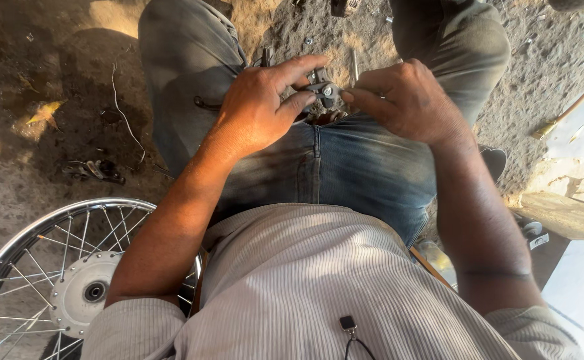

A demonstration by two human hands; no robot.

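Ground: we see bare, packed dirt ground (52, 73) strewn with grit, a dry leaf (44, 112) at the left and a thin pale wire (124, 115) lying beside the left knee.
Setting: an outdoor work spot in low, warm sunlight; a pale slab (568, 213) lies at the right edge.
Wheel: a spoked wheel (52, 267) with chrome rim and white hub lies flat on the ground at lower left, just beside the person's left elbow.
Scattered parts: a dark cluster of small pieces (95, 170) rests on the dirt left of the thigh; small bolts lie on the ground between the knees.
Posture: we look down on a seated person in a ribbed pale shirt and jeans, knees spread, both forearms reaching forward over the lap.
Left hand (258, 110): palm down, its grip closed on the small metal part (322, 89), thumb below and forefinger arched over the top.
Right hand (405, 100): knuckles up, fingertips pinched against the right side of the same part.
Metal part: held in the air between the two hands, above the lap and between the knees; we cannot tell its exact kind.
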